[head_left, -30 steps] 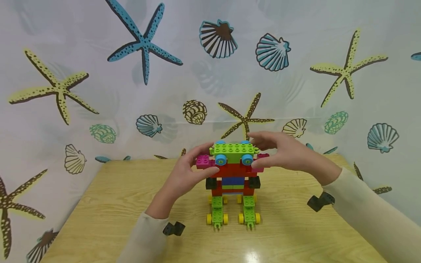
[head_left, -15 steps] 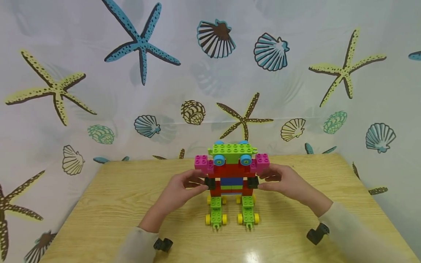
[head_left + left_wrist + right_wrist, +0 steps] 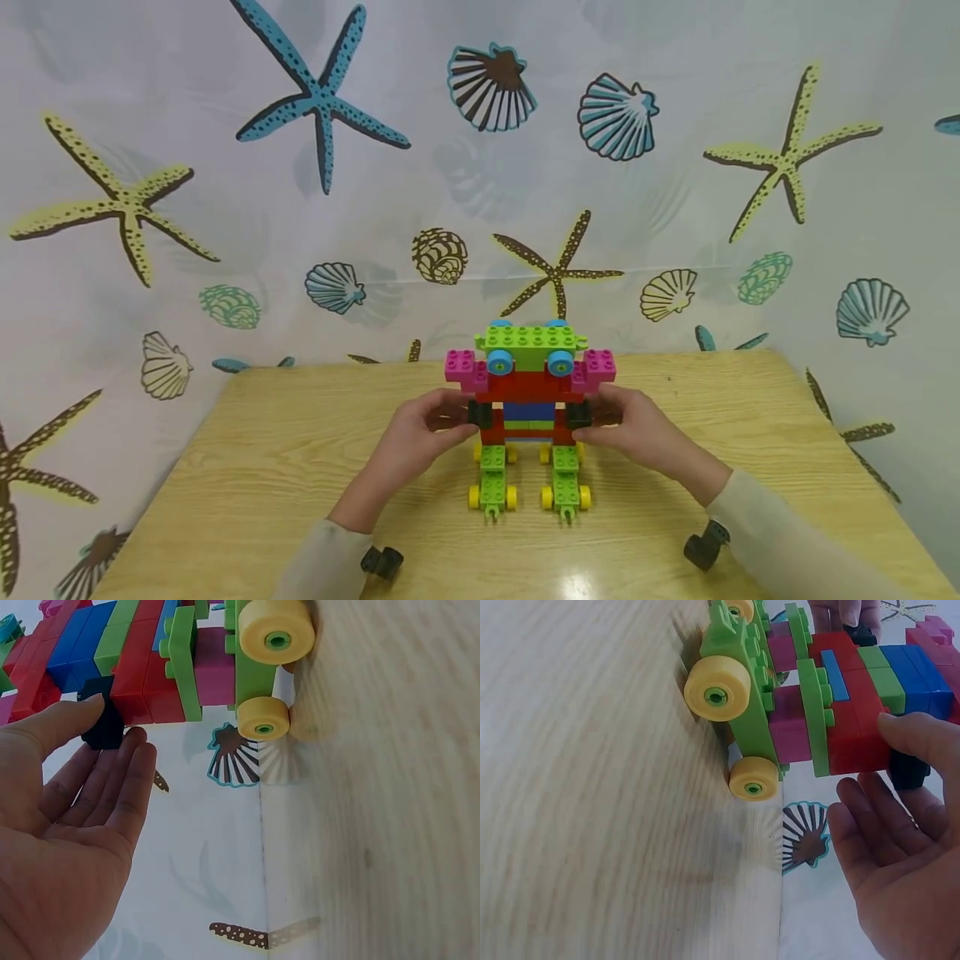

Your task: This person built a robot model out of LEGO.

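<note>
A building-brick figure [image 3: 528, 411] stands upright on the wooden table. Its head is a green base with blue wheels [image 3: 500, 362], above a red and blue body, and pink bricks [image 3: 599, 365] stick up at both sides. My left hand [image 3: 420, 429] pinches the black brick [image 3: 106, 729] at the figure's left side, thumb in front and fingers behind. On the other side, my right hand [image 3: 637, 423] holds the figure by the opposite black brick [image 3: 908, 771], its thumb tip against the red brick [image 3: 857, 735]. Green feet with yellow wheels [image 3: 717, 688] rest on the tabletop.
The wooden table [image 3: 285, 467] reaches back to a white curtain [image 3: 675, 83] printed with starfish and shells. Small black devices [image 3: 382, 563] sit at both sleeve cuffs.
Both hands have come down from beside the green head to the black bricks at the body. The pink bricks, tilted or partly covered earlier, now show fully. The figure stays in place.
</note>
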The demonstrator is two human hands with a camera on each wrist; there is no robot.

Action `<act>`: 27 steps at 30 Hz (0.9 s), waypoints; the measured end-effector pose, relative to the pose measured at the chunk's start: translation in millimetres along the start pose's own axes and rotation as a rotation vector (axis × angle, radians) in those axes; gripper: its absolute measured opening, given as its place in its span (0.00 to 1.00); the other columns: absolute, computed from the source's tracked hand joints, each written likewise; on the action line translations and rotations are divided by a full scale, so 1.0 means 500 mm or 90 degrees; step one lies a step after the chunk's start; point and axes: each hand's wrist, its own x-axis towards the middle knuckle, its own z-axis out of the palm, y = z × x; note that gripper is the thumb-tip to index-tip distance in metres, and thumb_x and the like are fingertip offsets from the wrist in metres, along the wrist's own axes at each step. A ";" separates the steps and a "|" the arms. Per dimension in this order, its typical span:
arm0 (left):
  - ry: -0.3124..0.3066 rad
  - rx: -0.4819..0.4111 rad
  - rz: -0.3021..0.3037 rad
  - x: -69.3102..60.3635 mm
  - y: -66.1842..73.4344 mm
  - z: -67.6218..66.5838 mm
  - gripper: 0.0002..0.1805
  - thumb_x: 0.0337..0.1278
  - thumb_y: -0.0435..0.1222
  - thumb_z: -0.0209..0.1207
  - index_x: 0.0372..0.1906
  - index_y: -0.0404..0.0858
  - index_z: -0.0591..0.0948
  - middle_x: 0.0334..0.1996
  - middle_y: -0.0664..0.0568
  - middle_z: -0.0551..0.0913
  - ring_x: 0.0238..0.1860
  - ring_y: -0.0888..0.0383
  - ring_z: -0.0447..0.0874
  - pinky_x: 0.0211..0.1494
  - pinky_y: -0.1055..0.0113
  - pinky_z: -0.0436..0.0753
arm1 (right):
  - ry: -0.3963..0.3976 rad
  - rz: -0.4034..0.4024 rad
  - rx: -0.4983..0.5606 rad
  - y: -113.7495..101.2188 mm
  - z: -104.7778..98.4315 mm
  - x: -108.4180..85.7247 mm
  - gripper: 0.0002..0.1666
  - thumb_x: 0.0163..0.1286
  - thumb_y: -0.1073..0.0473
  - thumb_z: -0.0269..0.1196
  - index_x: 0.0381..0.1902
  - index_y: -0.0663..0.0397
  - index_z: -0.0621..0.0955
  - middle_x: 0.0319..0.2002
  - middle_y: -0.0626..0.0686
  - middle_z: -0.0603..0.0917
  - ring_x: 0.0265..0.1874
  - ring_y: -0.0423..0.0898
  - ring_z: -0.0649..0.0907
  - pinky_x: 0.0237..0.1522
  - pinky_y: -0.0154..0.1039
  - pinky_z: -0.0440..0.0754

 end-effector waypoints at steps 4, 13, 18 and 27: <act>0.000 0.015 0.012 0.019 0.001 0.002 0.22 0.72 0.33 0.74 0.67 0.41 0.85 0.61 0.46 0.91 0.62 0.47 0.92 0.70 0.53 0.91 | 0.003 0.003 -0.003 0.003 -0.009 0.017 0.25 0.76 0.54 0.76 0.64 0.61 0.84 0.59 0.60 0.92 0.56 0.52 0.91 0.64 0.49 0.91; 0.019 0.016 0.023 0.107 0.001 -0.005 0.22 0.75 0.32 0.71 0.69 0.38 0.84 0.62 0.42 0.90 0.65 0.43 0.91 0.72 0.49 0.89 | 0.030 0.014 0.005 0.018 -0.033 0.101 0.33 0.80 0.55 0.72 0.75 0.64 0.78 0.67 0.65 0.88 0.63 0.60 0.88 0.70 0.57 0.89; 0.018 -0.018 0.018 0.151 -0.001 -0.005 0.23 0.76 0.30 0.69 0.72 0.36 0.83 0.65 0.39 0.89 0.68 0.40 0.89 0.74 0.48 0.87 | 0.053 0.016 0.018 0.023 -0.037 0.136 0.36 0.81 0.57 0.70 0.80 0.65 0.73 0.69 0.68 0.85 0.66 0.64 0.87 0.74 0.60 0.86; 0.050 -0.006 0.007 0.184 0.002 -0.002 0.25 0.78 0.33 0.68 0.74 0.37 0.81 0.68 0.41 0.88 0.72 0.41 0.86 0.77 0.45 0.85 | 0.072 0.018 0.036 0.033 -0.045 0.172 0.33 0.82 0.58 0.69 0.79 0.61 0.75 0.71 0.67 0.85 0.67 0.64 0.86 0.75 0.61 0.85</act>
